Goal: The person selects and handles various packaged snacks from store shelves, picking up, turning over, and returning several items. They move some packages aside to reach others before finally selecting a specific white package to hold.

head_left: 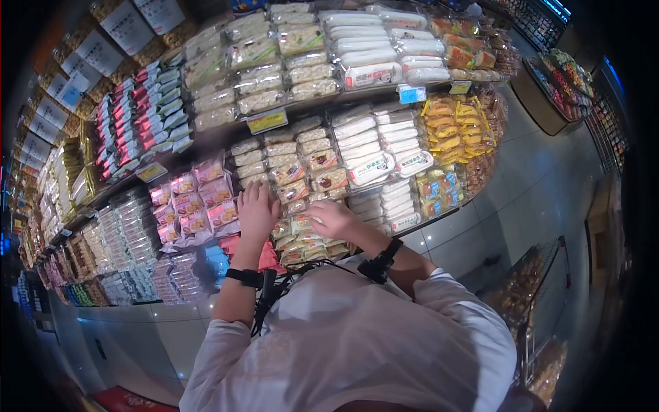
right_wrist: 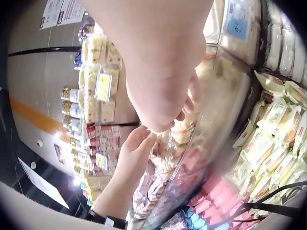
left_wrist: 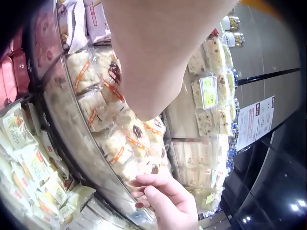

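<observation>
My left hand reaches over the middle shelf, its fingers laid forward on clear-wrapped pale puffed-rice-like snack packs with orange bands. To its right, my right hand is by the front edge of the same packs. In the left wrist view, the right hand has loosely bent fingers beside the packs, and nothing shows between them. The left hand also appears in the right wrist view, its fingertips hidden behind the right hand. Pink snack packs lie left of the left hand.
White wrapped rolls and yellow packs fill the shelf to the right. A clear shelf front runs along the packs. Green-white packs sit lower down. A wire cart stands at the right on the tiled floor.
</observation>
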`<state>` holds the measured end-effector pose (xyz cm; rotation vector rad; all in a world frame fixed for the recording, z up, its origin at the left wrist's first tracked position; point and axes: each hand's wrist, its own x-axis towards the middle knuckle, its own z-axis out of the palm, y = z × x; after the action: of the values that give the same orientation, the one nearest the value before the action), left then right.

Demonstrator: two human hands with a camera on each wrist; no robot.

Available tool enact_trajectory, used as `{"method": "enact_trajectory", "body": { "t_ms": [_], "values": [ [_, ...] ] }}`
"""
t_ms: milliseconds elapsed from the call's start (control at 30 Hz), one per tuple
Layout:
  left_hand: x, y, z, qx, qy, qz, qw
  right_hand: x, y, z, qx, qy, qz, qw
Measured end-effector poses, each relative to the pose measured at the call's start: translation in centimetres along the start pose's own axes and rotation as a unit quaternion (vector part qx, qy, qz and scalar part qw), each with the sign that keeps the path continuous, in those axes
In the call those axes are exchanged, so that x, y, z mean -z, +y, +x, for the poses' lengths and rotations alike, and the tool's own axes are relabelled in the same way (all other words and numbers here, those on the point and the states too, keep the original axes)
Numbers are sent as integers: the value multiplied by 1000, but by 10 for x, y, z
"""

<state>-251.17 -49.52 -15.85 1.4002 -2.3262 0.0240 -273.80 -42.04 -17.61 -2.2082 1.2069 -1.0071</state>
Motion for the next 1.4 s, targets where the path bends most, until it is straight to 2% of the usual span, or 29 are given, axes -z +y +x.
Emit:
{"method": "enact_trajectory", "body": {
  "t_ms": [67,133,200,233,300,333,367,467,500,600,633,700,733,767,833,933,1100,1200,1233,1267,1367,1400],
  "values": [
    [4,14,3,-28,33,-22,999,1,13,-15,-32,41,-11,999],
    [9,27,7,-54,28,-43,997,8,23,-31,-69,83,-23,994],
    [11,43,12,-93,51,-62,992,21,34,-46,-168,87,-6,982],
    [11,51,15,-100,47,-65,992,31,34,-51,-174,92,-8,980],
    [12,68,24,-141,38,-120,982,54,31,-62,-305,95,15,947],
    [13,78,31,-162,35,-119,979,58,40,-72,-286,146,11,947],
    [11,88,36,-166,32,-121,978,62,47,-81,-289,151,11,945],
    [1,119,52,-203,-1,-163,966,78,66,-105,-322,273,-22,906],
    [-2,131,58,-207,-2,-164,964,84,72,-112,-323,277,-23,905],
    [-13,167,73,-226,-62,-153,960,105,89,-128,-294,384,-82,871],
    [-22,176,77,-226,-62,-153,960,112,98,-132,-294,385,-81,871],
    [-40,192,84,-225,-74,-148,960,126,119,-138,-467,375,-33,800],
    [-45,200,90,-223,-96,-135,961,126,140,-141,-494,395,-71,772],
    [-51,206,96,-222,-97,-135,961,135,147,-141,-495,393,-69,772],
    [-66,218,105,-163,-156,-124,966,151,162,-141,-570,353,187,718],
    [-84,228,111,-156,-175,-66,970,169,157,-122,-601,335,199,697],
    [-87,239,116,-124,-202,18,971,179,170,-113,-621,284,122,720],
    [-82,240,110,-136,-178,56,973,180,169,-115,-605,277,92,741],
    [-88,238,106,-156,-142,74,975,181,168,-115,-590,279,87,752],
    [-93,237,102,-176,-104,92,975,179,171,-115,-590,275,88,754],
    [-105,235,99,-164,-87,94,978,179,176,-110,-576,288,79,761],
    [-107,234,98,-162,-81,95,979,182,176,-108,-587,311,106,740]
  ]
}}
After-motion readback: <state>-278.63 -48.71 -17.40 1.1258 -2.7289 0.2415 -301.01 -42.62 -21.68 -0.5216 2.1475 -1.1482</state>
